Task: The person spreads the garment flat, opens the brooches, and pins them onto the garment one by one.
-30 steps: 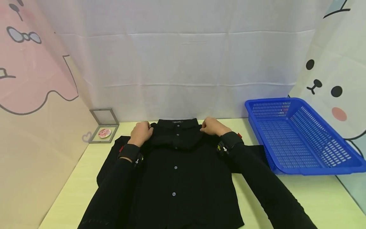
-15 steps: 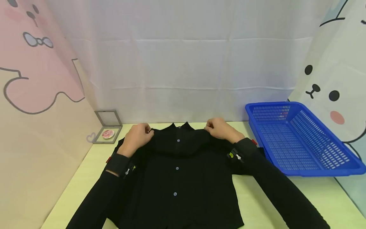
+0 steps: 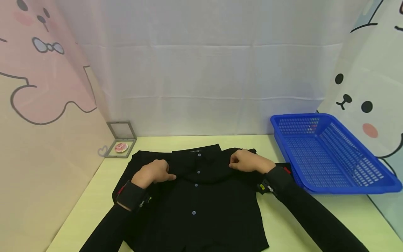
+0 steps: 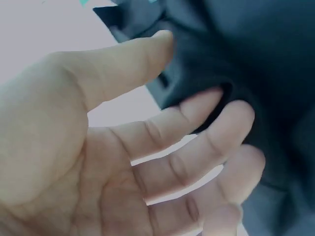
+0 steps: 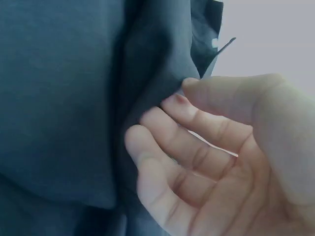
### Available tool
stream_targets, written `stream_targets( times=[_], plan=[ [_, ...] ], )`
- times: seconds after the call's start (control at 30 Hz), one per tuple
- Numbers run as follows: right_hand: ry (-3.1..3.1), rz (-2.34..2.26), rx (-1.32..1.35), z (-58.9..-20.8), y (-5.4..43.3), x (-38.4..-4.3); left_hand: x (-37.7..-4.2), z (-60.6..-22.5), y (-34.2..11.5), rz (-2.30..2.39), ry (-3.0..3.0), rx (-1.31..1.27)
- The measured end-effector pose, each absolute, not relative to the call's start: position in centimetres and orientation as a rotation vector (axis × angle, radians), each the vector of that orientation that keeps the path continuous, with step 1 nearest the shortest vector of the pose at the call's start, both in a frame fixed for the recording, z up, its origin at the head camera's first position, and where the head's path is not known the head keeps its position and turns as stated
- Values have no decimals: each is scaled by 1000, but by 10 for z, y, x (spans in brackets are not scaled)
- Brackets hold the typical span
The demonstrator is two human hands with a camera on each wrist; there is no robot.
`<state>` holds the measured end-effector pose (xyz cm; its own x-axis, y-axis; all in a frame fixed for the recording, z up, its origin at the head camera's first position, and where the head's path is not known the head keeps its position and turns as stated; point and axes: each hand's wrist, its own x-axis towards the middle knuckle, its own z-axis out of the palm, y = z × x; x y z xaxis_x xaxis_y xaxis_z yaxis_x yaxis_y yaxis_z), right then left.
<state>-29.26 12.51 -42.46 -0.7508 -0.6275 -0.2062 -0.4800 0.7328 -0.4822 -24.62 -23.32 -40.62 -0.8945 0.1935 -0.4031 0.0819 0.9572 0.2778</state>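
Note:
A black button-up shirt (image 3: 220,210) lies front up with its collar (image 3: 209,148) toward the back wall. Pale buttons (image 3: 193,212) run down its middle. My left hand (image 3: 154,172) is over the left chest, thumb apart from the fingers. In the left wrist view, its fingertips (image 4: 238,115) overlap a fold of the cloth. My right hand (image 3: 250,161) is over the right chest just below the shoulder, fingers loosely bent. Its thumb and index tips are close together at a cloth fold (image 5: 147,64) in the right wrist view, with no cloth plainly between them.
A blue plastic basket (image 3: 310,189) stands at the right, its near left side against the right sleeve (image 3: 283,166). A small grey-framed case (image 3: 110,152) with a pink-and-white round piece (image 3: 121,147) sits at the back left. White cloth (image 3: 201,115) hangs behind the table (image 3: 277,224).
The shirt's raised shoulders have come down toward me and the collar has tipped over. Both hands have moved lower and nearer; the left fingers have spread from their pinch on the cloth.

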Motion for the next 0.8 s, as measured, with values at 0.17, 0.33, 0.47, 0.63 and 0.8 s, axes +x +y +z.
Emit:
stream_targets(
  times=[0.17, 0.33, 0.47, 0.63, 0.8],
  plan=[
    [2631, -643, -856, -416, 124, -302, -265, -385, -225, 368, 2767, 187],
    [2716, -719, -833, -406, 113, -317, -286, -375, -212, 382, 2880, 174],
    [2759, -725, -764, -408, 100, -327, -299, -381, -203, 325, 2872, 93],
    [2762, -627, -615, -416, 89, -330, -303, -399, -201, 317, 2779, 35],
    [2687, -567, -489, -421, 83, -330, -304, -415, -206, 336, 2751, -21]
  ],
)
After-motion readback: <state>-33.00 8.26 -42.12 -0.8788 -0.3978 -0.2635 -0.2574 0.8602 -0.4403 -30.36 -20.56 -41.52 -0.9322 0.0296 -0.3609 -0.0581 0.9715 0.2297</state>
